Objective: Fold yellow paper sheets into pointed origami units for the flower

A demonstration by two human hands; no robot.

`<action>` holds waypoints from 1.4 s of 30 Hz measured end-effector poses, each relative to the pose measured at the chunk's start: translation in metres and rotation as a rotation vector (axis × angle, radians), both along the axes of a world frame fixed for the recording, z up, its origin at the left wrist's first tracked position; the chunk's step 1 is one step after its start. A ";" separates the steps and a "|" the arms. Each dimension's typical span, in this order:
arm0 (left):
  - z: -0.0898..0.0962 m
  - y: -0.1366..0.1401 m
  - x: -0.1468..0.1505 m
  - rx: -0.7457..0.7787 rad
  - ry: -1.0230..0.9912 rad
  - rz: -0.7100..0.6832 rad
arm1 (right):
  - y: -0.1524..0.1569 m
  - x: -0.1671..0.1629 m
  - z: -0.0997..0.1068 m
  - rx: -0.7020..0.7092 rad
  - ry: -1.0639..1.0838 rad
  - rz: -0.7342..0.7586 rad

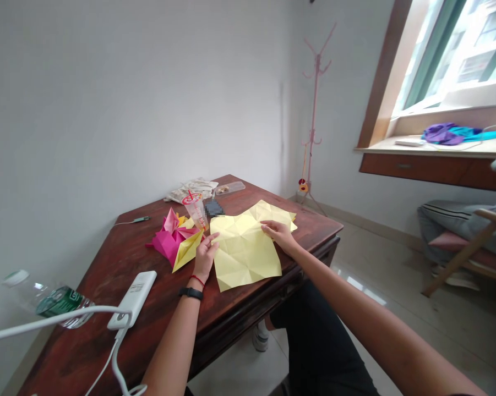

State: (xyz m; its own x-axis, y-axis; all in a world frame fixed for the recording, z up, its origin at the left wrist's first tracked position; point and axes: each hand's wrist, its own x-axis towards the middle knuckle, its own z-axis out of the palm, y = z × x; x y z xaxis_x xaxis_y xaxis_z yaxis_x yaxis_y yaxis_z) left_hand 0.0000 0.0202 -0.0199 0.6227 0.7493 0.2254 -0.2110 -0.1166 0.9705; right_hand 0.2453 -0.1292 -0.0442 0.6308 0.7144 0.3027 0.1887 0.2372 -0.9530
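A creased sheet of pale yellow paper (245,253) is spread between my hands, its near edge reaching the table's front edge. My left hand (207,254) pinches its left side, wearing a red string and a black band at the wrist. On the sheet's upper right side, my right hand (277,231) grips with thumb and fingers. More yellow paper (268,210) lies behind it, partly covered. Left of my left hand sit folded pink paper (169,242) and a folded yellow piece (187,251).
A plastic cup with a straw (195,209), a dark phone-like object (213,208) and a clear tray (231,188) stand farther back on the wooden table (119,247). A white power bank (132,300) with cables and a plastic bottle (61,300) are at left. Someone sits at far right.
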 end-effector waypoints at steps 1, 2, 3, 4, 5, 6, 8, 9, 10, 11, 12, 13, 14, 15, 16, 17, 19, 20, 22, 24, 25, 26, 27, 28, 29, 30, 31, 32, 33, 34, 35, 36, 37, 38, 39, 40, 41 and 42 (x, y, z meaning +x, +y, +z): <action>-0.001 0.000 0.001 0.002 0.006 -0.001 | 0.000 -0.001 0.000 0.004 0.007 0.021; -0.002 0.000 0.001 0.006 0.009 0.002 | -0.001 -0.001 0.001 0.006 0.012 0.043; -0.003 0.000 0.002 0.010 0.009 0.007 | -0.001 -0.002 0.002 0.007 0.015 0.062; -0.004 0.000 0.002 0.014 0.008 0.013 | -0.002 -0.002 0.002 0.006 0.015 0.081; -0.005 0.001 0.003 0.017 0.009 0.018 | -0.002 -0.002 0.003 0.004 0.014 0.095; -0.005 0.002 0.003 0.021 0.013 0.023 | -0.002 -0.002 0.003 0.001 0.008 0.100; -0.007 0.003 0.004 0.032 0.026 0.036 | -0.002 -0.002 0.003 0.004 -0.003 0.090; -0.007 0.004 0.004 0.038 0.035 0.045 | -0.002 -0.002 0.003 0.012 -0.002 0.082; -0.008 0.005 0.004 0.045 0.042 0.055 | -0.002 -0.001 0.003 0.023 0.003 0.075; -0.009 0.006 0.005 0.051 0.048 0.066 | -0.002 -0.001 0.003 0.035 0.010 0.069; -0.009 0.007 0.005 0.057 0.053 0.078 | -0.002 -0.002 0.003 0.046 0.019 0.068; -0.010 0.007 0.004 0.063 0.058 0.090 | -0.002 -0.002 0.002 0.055 0.028 0.067; -0.010 0.008 0.004 0.071 0.065 0.103 | -0.002 -0.002 0.002 0.062 0.034 0.066; -0.011 0.009 0.004 0.080 0.072 0.115 | -0.003 -0.001 0.002 0.066 0.038 0.064; -0.011 0.010 0.003 0.089 0.080 0.126 | -0.003 -0.001 0.002 0.068 0.042 0.065; -0.011 0.010 0.003 0.098 0.087 0.133 | -0.003 -0.001 0.001 0.070 0.049 0.066; -0.010 0.009 0.002 0.113 0.098 0.138 | -0.002 -0.001 0.001 0.074 0.067 0.069; -0.009 0.009 0.002 0.119 0.101 0.136 | -0.002 0.000 0.001 0.075 0.077 0.074; -0.008 0.008 0.002 0.130 0.105 0.132 | -0.002 0.000 0.001 0.071 0.100 0.097; -0.008 0.007 0.002 0.142 0.105 0.132 | -0.004 -0.001 0.001 0.055 0.117 0.129; -0.008 0.007 0.003 0.149 0.103 0.134 | -0.004 -0.001 0.002 0.044 0.119 0.141; -0.008 0.007 0.003 0.156 0.100 0.137 | -0.005 -0.001 0.002 0.035 0.118 0.147; -0.008 0.008 0.003 0.165 0.096 0.142 | -0.005 -0.001 0.002 0.030 0.112 0.148; -0.008 0.008 0.003 0.174 0.092 0.147 | -0.005 -0.001 0.002 0.028 0.104 0.143; -0.007 0.008 0.003 0.185 0.088 0.153 | -0.005 0.000 0.002 0.029 0.099 0.134; -0.007 0.008 0.003 0.196 0.085 0.159 | -0.004 0.000 0.001 0.034 0.098 0.122; -0.007 0.008 0.003 0.209 0.082 0.166 | -0.003 0.001 0.001 0.042 0.101 0.109; -0.006 0.008 0.003 0.222 0.081 0.172 | -0.002 0.002 0.000 0.050 0.106 0.096; -0.006 0.008 0.003 0.235 0.079 0.179 | -0.001 0.003 -0.001 0.059 0.111 0.085; -0.005 0.008 0.003 0.248 0.077 0.185 | 0.000 0.003 -0.002 0.067 0.115 0.078; -0.004 0.008 0.003 0.261 0.073 0.193 | 0.000 0.003 -0.002 0.072 0.117 0.075; -0.004 0.007 0.003 0.275 0.067 0.202 | 0.001 0.004 -0.002 0.076 0.115 0.071; -0.003 0.007 0.003 0.289 0.062 0.211 | 0.001 0.003 -0.002 0.077 0.111 0.068; -0.002 0.007 0.003 0.302 0.057 0.219 | 0.001 0.003 -0.002 0.078 0.107 0.063; -0.001 0.007 0.003 0.312 0.054 0.227 | 0.001 0.003 -0.002 0.078 0.102 0.058; -0.001 0.006 0.003 0.320 0.054 0.233 | 0.000 0.003 -0.002 0.078 0.096 0.052; 0.000 0.006 0.003 0.326 0.055 0.239 | 0.000 0.003 -0.003 0.077 0.091 0.045; 0.000 0.006 0.002 0.332 0.057 0.245 | 0.000 0.004 -0.003 0.076 0.085 0.035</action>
State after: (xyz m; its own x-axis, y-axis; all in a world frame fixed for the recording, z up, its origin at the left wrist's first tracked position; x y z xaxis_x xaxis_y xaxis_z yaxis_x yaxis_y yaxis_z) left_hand 0.0024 0.0258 -0.0196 0.4539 0.7691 0.4500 -0.0849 -0.4654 0.8810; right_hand 0.2491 -0.1291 -0.0470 0.6314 0.7134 0.3038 0.0987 0.3147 -0.9441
